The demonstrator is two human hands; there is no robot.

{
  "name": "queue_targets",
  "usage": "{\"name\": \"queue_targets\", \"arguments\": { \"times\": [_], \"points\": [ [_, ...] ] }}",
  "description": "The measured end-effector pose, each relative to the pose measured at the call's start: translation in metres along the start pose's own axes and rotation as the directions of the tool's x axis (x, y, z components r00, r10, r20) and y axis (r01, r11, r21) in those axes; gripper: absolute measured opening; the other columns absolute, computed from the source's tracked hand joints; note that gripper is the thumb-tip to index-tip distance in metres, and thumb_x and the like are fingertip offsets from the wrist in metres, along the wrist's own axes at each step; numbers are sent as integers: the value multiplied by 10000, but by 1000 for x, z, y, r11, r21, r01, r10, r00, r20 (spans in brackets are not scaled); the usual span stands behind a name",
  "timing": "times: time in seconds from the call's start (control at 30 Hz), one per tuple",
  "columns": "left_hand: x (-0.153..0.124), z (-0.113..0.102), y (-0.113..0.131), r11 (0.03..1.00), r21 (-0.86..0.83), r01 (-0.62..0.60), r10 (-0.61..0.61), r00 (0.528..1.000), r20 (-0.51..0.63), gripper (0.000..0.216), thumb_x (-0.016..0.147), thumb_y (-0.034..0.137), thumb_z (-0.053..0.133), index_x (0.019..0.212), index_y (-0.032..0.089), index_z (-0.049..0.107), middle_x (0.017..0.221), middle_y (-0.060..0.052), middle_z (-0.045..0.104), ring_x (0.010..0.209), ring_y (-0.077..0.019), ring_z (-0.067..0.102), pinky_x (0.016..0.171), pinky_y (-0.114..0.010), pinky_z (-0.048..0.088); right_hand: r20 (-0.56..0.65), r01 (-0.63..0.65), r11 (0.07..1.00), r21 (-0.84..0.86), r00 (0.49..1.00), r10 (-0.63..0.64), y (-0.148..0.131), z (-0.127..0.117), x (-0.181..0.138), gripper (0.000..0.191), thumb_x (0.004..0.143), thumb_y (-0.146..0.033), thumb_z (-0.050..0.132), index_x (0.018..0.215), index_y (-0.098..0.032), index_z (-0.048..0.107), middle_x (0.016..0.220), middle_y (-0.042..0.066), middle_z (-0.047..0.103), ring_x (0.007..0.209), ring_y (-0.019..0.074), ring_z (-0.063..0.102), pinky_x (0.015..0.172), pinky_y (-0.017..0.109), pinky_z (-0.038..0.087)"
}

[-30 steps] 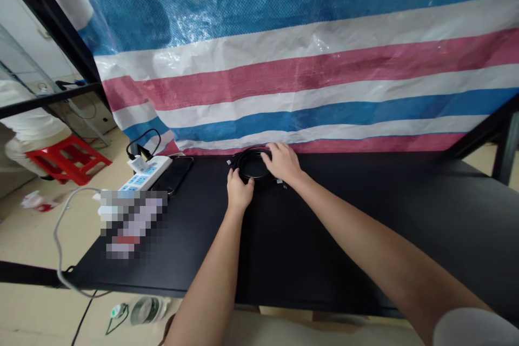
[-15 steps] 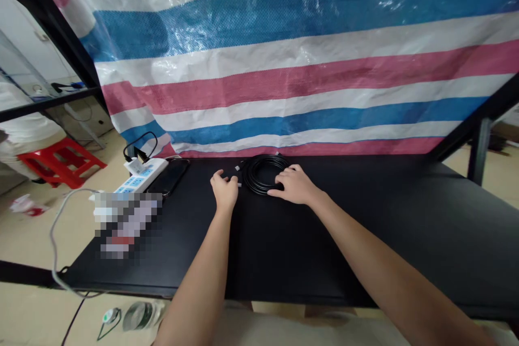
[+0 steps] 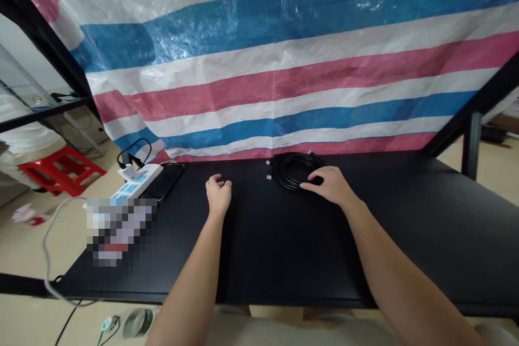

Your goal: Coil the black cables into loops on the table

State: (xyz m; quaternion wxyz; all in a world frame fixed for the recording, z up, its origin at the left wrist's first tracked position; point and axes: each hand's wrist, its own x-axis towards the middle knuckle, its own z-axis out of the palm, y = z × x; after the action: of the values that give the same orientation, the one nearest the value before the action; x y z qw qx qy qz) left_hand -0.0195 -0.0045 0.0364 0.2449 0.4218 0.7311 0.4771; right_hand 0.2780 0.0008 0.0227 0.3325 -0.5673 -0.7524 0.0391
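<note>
A coil of black cable (image 3: pixel 292 168) lies on the black table (image 3: pixel 284 248) near its far edge, with small pale plugs sticking out on its left. My right hand (image 3: pixel 331 186) rests on the coil's near right rim, fingers stretched out flat over the loops. My left hand (image 3: pixel 218 193) lies on the bare tabletop well to the left of the coil, fingers loosely curled under with nothing in them.
A white power strip (image 3: pixel 137 182) with a black plug and a dark phone (image 3: pixel 165 184) sit at the table's far left, a blurred-out item (image 3: pixel 120 224) nearer. A striped tarp (image 3: pixel 284 65) hangs behind. A red stool (image 3: pixel 60 168) and a seated person (image 3: pixel 24 143) are left.
The coil has slid to the right along the table under my right hand. My left hand has come off the cable and stayed behind on the tabletop.
</note>
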Motion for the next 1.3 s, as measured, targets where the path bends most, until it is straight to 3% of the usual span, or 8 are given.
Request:
{"name": "queue_targets", "arguments": {
  "times": [0.13, 0.27, 0.33, 0.5, 0.6, 0.8, 1.13, 1.3],
  "points": [
    [0, 2, 1, 1000, -11, -2, 2, 1000, -21, 240, 680, 168, 600, 918, 195, 578, 1037, -104, 612, 913, -225, 654, 909, -387, 483, -168, -49, 997, 54, 984, 58, -4, 0, 0, 240, 793, -423, 553, 660, -252, 658, 831, 78, 724, 884, 281, 659, 879, 453, 449],
    [-1, 2, -1, 998, -64, -13, 9, 998, -57, 221, 658, 169, 606, 873, 207, 571, 998, -79, 621, 885, -213, 652, 875, -370, 492, -350, -119, 987, 107, 925, 149, -7, -4, 0, 192, 781, -351, 523, 702, -246, 662, 886, 100, 724, 944, 286, 644, 899, 438, 460],
    [-1, 2, -1, 993, -114, -30, 21, 997, -72, 199, 643, 163, 600, 834, 212, 567, 948, -57, 629, 843, -197, 648, 839, -349, 497, -424, -212, 957, 199, 862, 279, -5, -7, 0, 174, 756, -333, 526, 706, -236, 662, 855, 104, 721, 896, 282, 647, 861, 430, 480],
    [-3, 4, 2, 965, -255, -62, 34, 993, -115, 121, 621, 154, 557, 731, 206, 564, 714, 2, 606, 717, -165, 612, 755, -311, 482, -442, -428, 730, 533, 595, 671, 11, -6, 4, 116, 642, -258, 541, 657, -198, 639, 654, 54, 673, 687, 241, 634, 700, 383, 508],
    [-4, 6, 3, 954, -291, -66, 31, 992, -121, 83, 613, 172, 557, 691, 202, 562, 638, 19, 572, 662, -162, 587, 707, -307, 466, -417, -439, 660, 609, 531, 738, 18, -4, 6, 88, 608, -244, 551, 608, -198, 626, 568, 15, 626, 636, 219, 613, 671, 358, 495],
    [-3, 7, 1, 945, -314, -91, 61, 993, -104, 63, 600, 164, 562, 648, 204, 557, 593, 34, 543, 602, -148, 562, 658, -290, 440, -340, -482, 665, 570, 599, 725, 7, -9, 4, 177, 602, -384, 619, 579, -209, 631, 556, 19, 630, 651, 235, 616, 670, 352, 471],
    [-7, 7, 5, 947, -310, -80, 59, 995, -76, 69, 600, 142, 577, 622, 207, 566, 575, 38, 552, 584, -142, 559, 653, -281, 430, -229, -437, 839, 323, 824, 518, 6, -8, 4, 272, 612, -483, 645, 529, -225, 618, 556, 33, 622, 639, 231, 605, 651, 352, 453],
    [-3, 9, 0, 951, -293, -99, 85, 995, -60, 68, 610, 149, 587, 642, 209, 577, 590, 32, 573, 598, -149, 577, 657, -291, 451, -223, -325, 786, 527, 839, 496, 8, -4, 5, 218, 610, -424, 653, 649, -217, 709, 559, -6, 610, 617, 195, 582, 630, 331, 445]
  ]
}}
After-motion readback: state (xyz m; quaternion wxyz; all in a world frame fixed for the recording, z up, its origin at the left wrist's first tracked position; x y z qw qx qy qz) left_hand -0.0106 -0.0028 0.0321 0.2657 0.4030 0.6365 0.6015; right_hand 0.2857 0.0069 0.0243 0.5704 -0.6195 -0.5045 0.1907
